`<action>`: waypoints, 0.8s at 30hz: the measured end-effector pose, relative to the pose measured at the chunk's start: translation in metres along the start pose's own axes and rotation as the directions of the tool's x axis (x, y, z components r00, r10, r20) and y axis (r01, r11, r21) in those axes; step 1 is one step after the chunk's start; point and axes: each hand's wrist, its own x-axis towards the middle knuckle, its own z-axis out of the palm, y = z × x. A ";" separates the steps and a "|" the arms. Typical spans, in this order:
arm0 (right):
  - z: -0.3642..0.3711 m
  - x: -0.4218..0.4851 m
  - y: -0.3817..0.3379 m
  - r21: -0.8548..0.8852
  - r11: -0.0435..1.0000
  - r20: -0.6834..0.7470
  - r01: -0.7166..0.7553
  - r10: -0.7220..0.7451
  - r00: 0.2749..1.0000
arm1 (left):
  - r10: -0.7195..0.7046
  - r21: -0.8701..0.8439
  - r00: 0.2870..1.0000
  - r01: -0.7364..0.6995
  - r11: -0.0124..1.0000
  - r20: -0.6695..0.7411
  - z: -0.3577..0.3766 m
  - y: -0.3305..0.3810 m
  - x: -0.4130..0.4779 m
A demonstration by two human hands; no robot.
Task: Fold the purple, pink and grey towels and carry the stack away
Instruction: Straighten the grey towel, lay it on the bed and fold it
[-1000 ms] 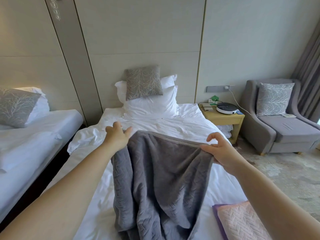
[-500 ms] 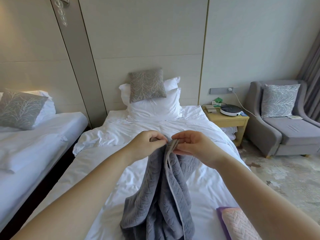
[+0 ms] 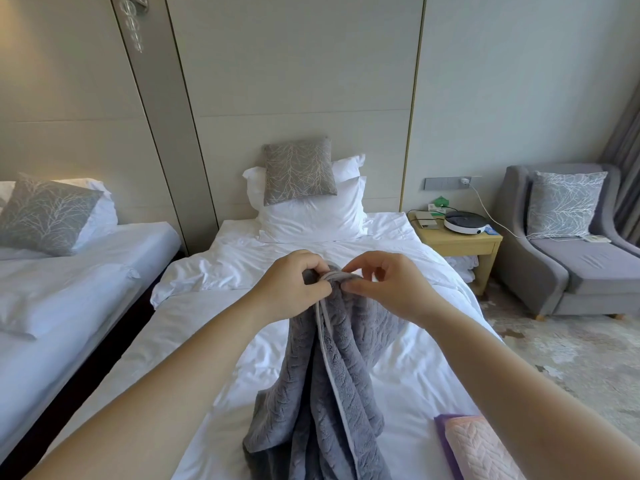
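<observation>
Hotel room, white bed (image 3: 180, 317): over its middle hangs the grey towel (image 3: 339, 375), its top corners bunched, the left hand (image 3: 294, 289) and right hand (image 3: 388, 289) both pinching them. Plush and limp, likely light; best held at the piped corners. Folded pink towel (image 3: 478, 455) lies near right.

Bare white sheet lay free on the bed (image 3: 207, 341) left of the grey towel (image 3: 332, 375), and in a narrower strip to its right. The towel hung from the left hand (image 3: 291, 289) and right hand (image 3: 388, 289) and blocked the bed's middle. A pink towel (image 3: 481, 448) on a purple towel (image 3: 445, 441) filled the near right edge. Pillows (image 3: 311, 220) and a cushion (image 3: 299, 171) closed the head end. A dark gap (image 3: 104, 344) separated a second bed (image 3: 69, 271) on the left. On the right, open carpet (image 3: 571, 358) ran to a nightstand (image 3: 457, 242) and armchair (image 3: 588, 265).
</observation>
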 end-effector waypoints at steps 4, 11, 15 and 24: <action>-0.005 -0.003 0.000 0.019 0.997 0.147 0.071 -0.073 0.986 | 0.029 -0.097 1.000 -0.029 0.995 0.008 -0.016 0.004 0.000; 0.002 0.002 -0.005 0.184 0.979 0.101 0.087 -0.107 0.989 | 0.154 0.181 0.984 -0.169 0.969 0.094 -0.015 0.010 -0.001; -0.003 -0.006 0.013 -0.025 1.000 0.242 0.019 -0.013 0.970 | 0.111 0.211 0.994 -0.109 0.971 0.004 -0.035 -0.003 0.007; -0.019 -0.012 0.044 -0.730 0.576 0.464 0.368 0.022 0.886 | -0.084 0.203 0.983 0.117 0.972 -0.165 -0.093 -0.041 0.022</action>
